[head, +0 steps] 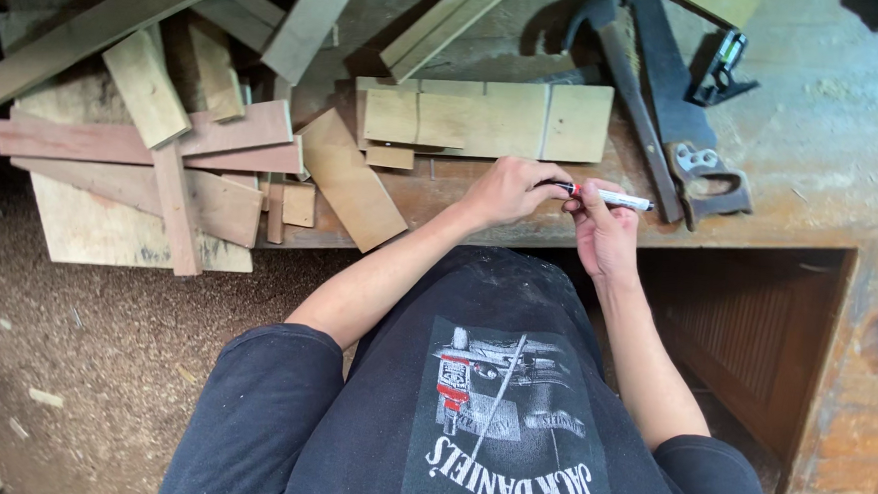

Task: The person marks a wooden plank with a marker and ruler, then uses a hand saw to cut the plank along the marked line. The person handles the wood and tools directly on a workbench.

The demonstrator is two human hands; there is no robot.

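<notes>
Both my hands meet at the front edge of a worn wooden workbench (815, 146). My left hand (507, 190) is closed around the dark end of a marker pen (617, 198), and my right hand (600, 230) pinches the same pen near its red band, the white barrel pointing right. Just beyond my hands lies a flat pale wooden board (506, 120) with pencil lines across it and smaller cut pieces on top.
A heap of wooden offcuts and planks (164, 152) covers the bench's left part. A handsaw (681, 119), a hammer (619, 66) and a small black clamp-like tool (724, 67) lie at the right. Sawdust covers the floor (103, 360) on the left; a dark opening (754, 344) is under the bench.
</notes>
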